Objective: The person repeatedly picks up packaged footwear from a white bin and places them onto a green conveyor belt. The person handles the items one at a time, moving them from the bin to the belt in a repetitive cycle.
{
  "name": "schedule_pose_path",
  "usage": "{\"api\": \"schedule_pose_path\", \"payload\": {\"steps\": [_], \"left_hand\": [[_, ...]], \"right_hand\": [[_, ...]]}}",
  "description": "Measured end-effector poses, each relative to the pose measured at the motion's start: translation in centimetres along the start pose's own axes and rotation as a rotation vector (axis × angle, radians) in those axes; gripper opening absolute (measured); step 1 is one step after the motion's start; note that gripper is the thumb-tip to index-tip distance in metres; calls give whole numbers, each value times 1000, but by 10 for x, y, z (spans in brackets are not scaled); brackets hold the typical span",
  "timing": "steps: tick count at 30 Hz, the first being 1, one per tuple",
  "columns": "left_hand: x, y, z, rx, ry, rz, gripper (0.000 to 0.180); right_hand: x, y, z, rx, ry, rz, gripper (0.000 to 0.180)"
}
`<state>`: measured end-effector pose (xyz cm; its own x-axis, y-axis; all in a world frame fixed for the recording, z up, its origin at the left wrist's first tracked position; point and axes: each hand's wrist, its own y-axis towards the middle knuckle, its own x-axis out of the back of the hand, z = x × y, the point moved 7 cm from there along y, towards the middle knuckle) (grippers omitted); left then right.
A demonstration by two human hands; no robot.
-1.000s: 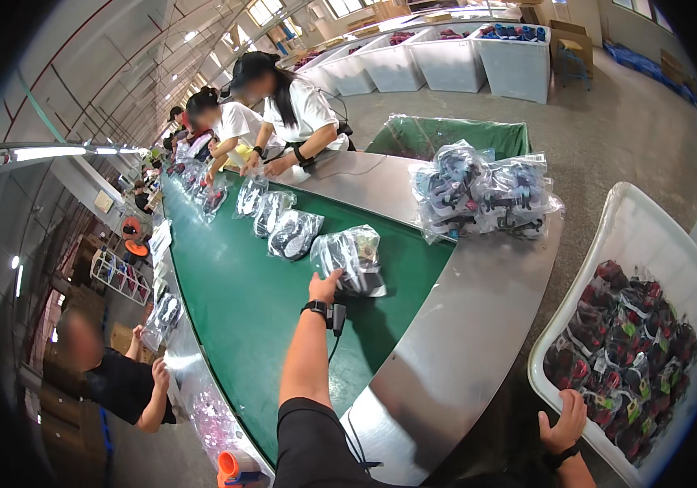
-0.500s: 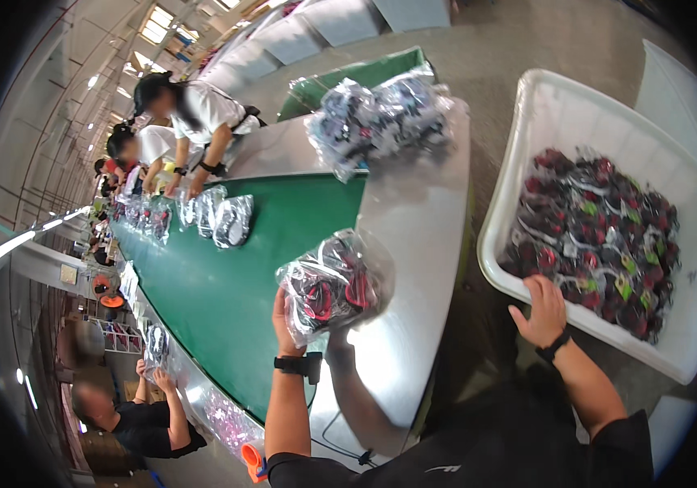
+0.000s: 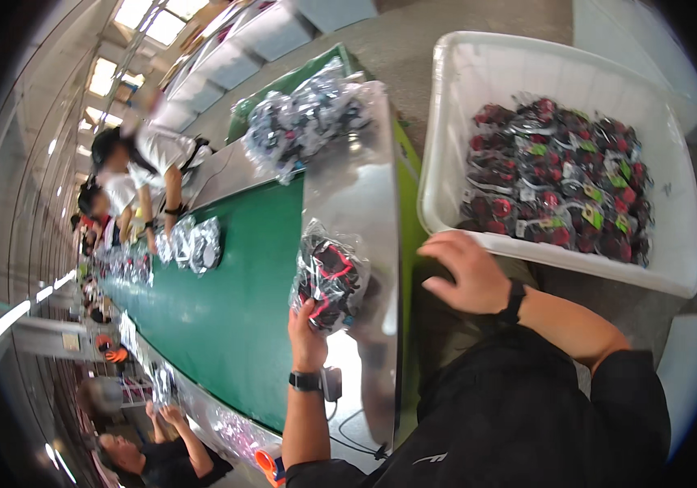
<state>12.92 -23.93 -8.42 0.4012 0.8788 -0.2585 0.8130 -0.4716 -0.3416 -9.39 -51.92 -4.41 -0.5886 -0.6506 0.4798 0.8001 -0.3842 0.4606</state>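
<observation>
Over the metal end of the conveyor table, my left hand (image 3: pixel 308 340) grips the lower edge of a clear plastic bag (image 3: pixel 334 272). Inside it are black and red items that look like sandals, partly hidden by glare and wrinkles. My right hand (image 3: pixel 472 275) holds nothing, its fingers apart beside the near left corner of a large white plastic bin (image 3: pixel 544 246). Whether the fingertips touch the rim, I cannot tell. Rows of similar bags (image 3: pixel 560 175) with black and red contents and green tags fill the bin's floor.
Clear bags of greyish-blue items (image 3: pixel 304 118) are heaped at the table's far end, before a green bin (image 3: pixel 243 114). More bags (image 3: pixel 198 244) lie on the green belt (image 3: pixel 243 301). Co-workers line the far side; another person (image 3: pixel 153 464) handles a bag at lower left. A cable (image 3: pixel 357 439) lies nearby.
My view has turned to the right. The bag in my left hand has tilted more upright. My right hand has shifted left along the bin's near rim toward its corner.
</observation>
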Motion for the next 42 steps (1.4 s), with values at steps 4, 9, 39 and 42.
{"api": "schedule_pose_path", "payload": {"steps": [4, 9, 39, 42], "left_hand": [[-72, -29, 31, 4, 10, 94, 43], [-113, -47, 61, 84, -140, 90, 47], [-48, -48, 70, 41, 243, 115, 45], [-44, -46, 72, 56, 213, 136, 45]], "right_hand": [[-20, 5, 70, 267, 47, 88, 62], [-40, -10, 88, 340, -171, 141, 54], [192, 84, -124, 12, -608, 108, 63], [199, 104, -164, 127, -625, 13, 63]]}}
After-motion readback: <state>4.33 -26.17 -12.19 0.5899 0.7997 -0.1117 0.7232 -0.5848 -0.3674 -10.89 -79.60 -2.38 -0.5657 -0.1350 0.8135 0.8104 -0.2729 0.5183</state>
